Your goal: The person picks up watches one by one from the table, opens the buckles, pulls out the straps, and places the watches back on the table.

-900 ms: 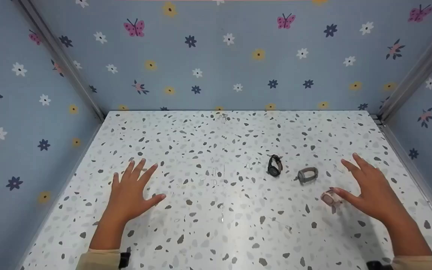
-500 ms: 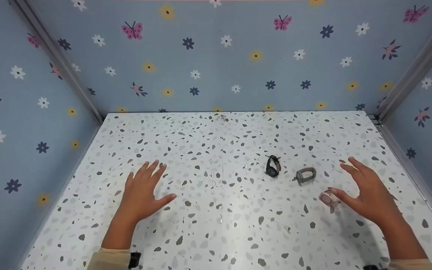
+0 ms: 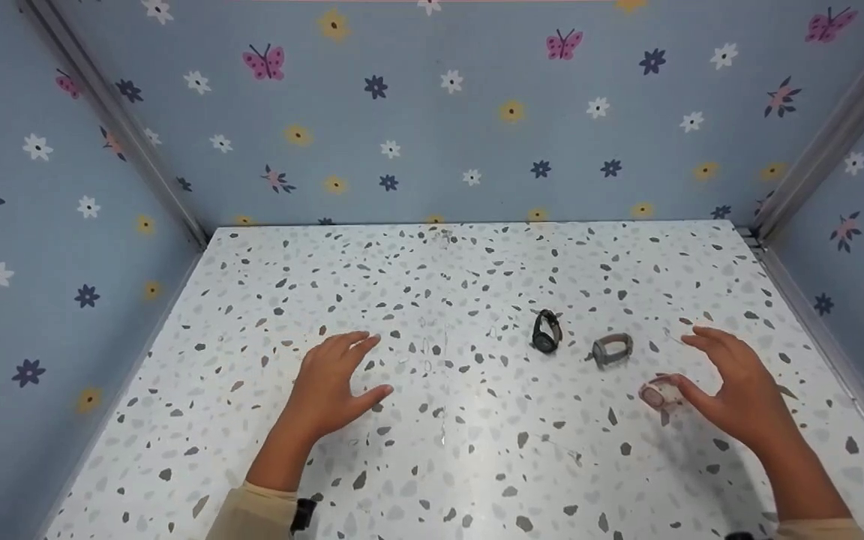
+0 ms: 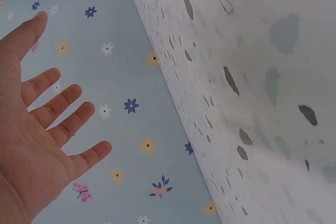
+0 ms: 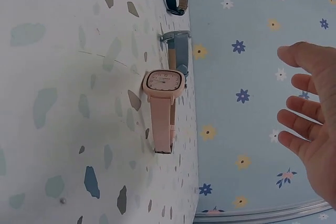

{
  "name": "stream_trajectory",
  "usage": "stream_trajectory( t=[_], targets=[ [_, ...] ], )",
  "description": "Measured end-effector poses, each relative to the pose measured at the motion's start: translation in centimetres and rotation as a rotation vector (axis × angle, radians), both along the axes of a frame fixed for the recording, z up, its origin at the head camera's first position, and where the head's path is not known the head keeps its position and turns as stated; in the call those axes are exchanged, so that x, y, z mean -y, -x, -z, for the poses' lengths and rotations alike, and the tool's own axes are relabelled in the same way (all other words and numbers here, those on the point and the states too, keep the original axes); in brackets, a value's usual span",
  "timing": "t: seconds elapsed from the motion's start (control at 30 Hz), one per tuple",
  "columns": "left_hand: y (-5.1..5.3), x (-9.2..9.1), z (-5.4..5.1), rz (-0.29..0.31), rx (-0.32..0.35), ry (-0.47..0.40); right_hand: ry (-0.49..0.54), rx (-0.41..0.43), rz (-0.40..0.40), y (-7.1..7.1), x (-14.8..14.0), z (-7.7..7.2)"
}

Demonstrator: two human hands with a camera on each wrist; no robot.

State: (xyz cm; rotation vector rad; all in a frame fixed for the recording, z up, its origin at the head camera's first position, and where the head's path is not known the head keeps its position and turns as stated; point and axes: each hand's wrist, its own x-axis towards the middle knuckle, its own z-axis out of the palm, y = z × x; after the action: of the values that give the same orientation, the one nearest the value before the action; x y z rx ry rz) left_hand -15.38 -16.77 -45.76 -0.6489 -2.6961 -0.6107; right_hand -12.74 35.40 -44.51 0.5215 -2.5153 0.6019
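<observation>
Three wristwatches lie on the speckled white table. The black watch (image 3: 547, 334) is farthest left, and the grey watch (image 3: 612, 350) is a little right of it. Nearest the right hand is the pink watch (image 3: 657, 393), with a squarish dial and pink strap plain in the right wrist view (image 5: 163, 103). My right hand (image 3: 732, 390) hovers over the table, its thumb overlapping the pink watch in the head view; the right wrist view shows them apart. On the left, my left hand (image 3: 334, 386) is over the table with fingers spread and holds nothing.
Blue panels with flowers and butterflies wall the table at the back (image 3: 432, 112), left (image 3: 27, 322) and right (image 3: 852, 202). Grey metal posts (image 3: 124, 127) stand in the corners. The speckled table top (image 3: 402, 285) spreads between both hands.
My left hand has moved to the right, towards the table's middle. The right hand has dipped slightly and its fingers have drawn a little closer to the thumb. The watches lie still.
</observation>
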Motion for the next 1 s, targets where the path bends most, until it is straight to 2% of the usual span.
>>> stream_trajectory(
  t=[0.2, 0.6, 0.83, 1.0],
  targets=[
    [0.7, -2.3, 0.1, 0.075, -0.022, -0.022, 0.016, 0.011, 0.017, 0.3, -0.6, 0.4],
    [2.0, -7.3, 1.3, 0.223, -0.066, -0.017, 0.043, 0.092, 0.057, 0.8, -1.7, 1.8],
    [3.2, -9.7, 1.3, 0.277, -0.024, -0.012, 0.05, 0.166, 0.04, 1.4, -2.6, 2.2],
    [4.0, -11.2, 1.2, 0.308, -0.027, 0.01, 0.055, 0.19, 0.023, 2.1, -3.1, 2.6]
  ],
)
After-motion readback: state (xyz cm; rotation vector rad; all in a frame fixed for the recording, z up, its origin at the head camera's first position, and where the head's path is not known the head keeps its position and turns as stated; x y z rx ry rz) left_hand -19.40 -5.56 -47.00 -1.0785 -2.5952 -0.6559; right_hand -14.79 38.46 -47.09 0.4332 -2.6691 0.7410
